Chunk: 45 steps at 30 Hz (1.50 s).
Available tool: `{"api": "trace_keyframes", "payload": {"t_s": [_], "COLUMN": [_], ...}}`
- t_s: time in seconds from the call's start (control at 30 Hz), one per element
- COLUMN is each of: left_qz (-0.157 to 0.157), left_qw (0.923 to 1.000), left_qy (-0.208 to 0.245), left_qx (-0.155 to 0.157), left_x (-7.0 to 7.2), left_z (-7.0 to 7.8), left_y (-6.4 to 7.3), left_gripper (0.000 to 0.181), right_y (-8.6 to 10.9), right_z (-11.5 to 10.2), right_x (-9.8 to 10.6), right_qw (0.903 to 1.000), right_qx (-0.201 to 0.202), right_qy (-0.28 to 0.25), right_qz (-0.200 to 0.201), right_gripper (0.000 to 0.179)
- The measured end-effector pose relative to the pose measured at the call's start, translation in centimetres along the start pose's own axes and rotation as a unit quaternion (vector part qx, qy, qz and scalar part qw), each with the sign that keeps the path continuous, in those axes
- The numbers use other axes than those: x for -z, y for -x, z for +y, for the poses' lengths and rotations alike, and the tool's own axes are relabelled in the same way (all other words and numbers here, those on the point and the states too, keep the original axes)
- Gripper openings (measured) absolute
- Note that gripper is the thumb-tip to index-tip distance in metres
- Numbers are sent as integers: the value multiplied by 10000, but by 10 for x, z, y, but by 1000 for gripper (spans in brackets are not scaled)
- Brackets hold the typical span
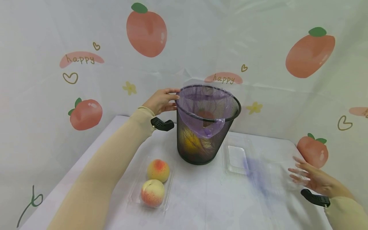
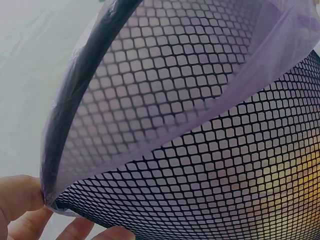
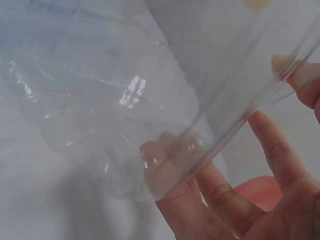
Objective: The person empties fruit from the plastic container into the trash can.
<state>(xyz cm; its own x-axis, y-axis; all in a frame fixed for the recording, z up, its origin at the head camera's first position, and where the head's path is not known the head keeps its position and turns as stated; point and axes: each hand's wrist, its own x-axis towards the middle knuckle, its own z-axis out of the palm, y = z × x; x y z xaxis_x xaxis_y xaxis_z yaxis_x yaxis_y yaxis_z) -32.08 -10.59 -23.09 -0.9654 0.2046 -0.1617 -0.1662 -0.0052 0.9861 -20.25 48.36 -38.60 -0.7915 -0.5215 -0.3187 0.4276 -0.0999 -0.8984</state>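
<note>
My left hand grips the rim of a black mesh wastebasket lined with a thin purple bag. In the left wrist view, the fingers lie at the rim and against the mesh. Something yellow and something reddish show through the basket. On the right, my right hand holds a clear plastic container by its edge, above the table. Fingers show on both sides of the transparent edge. A blurred purple patch appears with the container in the head view.
A clear tray holding two peaches lies at the front left of the white table. Another clear plastic tray lies right of the basket. A fruit-printed cloth hangs behind.
</note>
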Motion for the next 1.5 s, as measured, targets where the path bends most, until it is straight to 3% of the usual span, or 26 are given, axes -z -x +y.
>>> {"api": "trace_keyframes", "payload": {"t_s": [0.37,0.6,0.87,1.13,1.5], "left_qz": [8,40,-7,-24,-19], "left_qw": [10000,10000,10000,10000,10000], "left_qy": [-49,-61,-35,2,-21], "left_qx": [2,3,-7,-20,-30], "left_x": [-1,0,0,0,0], "left_z": [1,1,0,-1,0], "left_y": [3,1,-1,1,2], "left_gripper": [45,44,44,44,45], "right_y": [-3,-3,-2,-7,-9], "right_z": [0,0,-3,3,6], "right_x": [0,0,0,0,9], "right_qw": [9997,9995,9986,9980,9964], "right_qx": [17,-166,-331,-425,-348], "right_qy": [53,267,-121,-427,-651], "right_qz": [-219,65,-386,-167,-413], "right_gripper": [50,45,48,49,51]}}
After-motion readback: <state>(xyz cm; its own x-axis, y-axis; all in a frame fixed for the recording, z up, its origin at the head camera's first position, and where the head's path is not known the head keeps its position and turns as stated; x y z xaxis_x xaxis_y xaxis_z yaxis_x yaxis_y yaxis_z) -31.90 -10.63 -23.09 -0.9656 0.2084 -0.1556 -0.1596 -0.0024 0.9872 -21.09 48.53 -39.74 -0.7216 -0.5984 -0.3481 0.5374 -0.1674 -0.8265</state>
